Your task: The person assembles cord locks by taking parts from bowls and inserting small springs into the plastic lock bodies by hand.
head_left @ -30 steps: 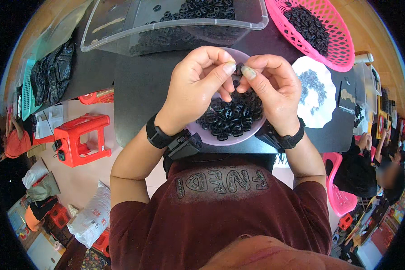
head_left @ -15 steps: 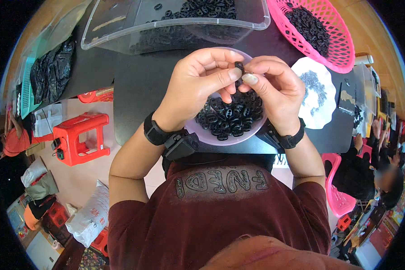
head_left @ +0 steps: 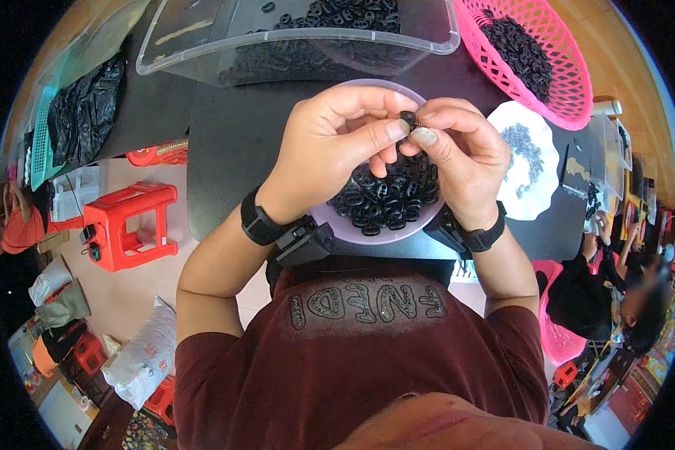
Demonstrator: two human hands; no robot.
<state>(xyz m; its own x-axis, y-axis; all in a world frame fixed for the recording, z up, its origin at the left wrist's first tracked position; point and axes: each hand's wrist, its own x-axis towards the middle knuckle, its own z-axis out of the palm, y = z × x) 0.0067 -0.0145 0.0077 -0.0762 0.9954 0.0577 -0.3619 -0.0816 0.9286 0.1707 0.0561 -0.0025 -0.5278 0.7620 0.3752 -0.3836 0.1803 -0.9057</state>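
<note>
My left hand pinches a small black plastic cord lock between thumb and forefinger, above a pale purple bowl. My right hand meets it from the other side. Its thumb and forefinger pinch a tiny coiled spring against the cord lock; the fingertips partly hide both. Beneath my hands, the bowl holds many loose black oval pieces with holes in them. Right of the bowl lies a white scalloped plate bearing a heap of tiny dark grey bits, too small to make out singly.
A clear plastic bin with black pieces stands at the table's far side. A pink basket of more pieces sits far right. A black plastic bag lies left. Red stools stand on the floor; a person sits at right.
Both hands, still pinched together, have shifted slightly right, and the cord lock is tilted differently. The whole view has also shifted a little.
</note>
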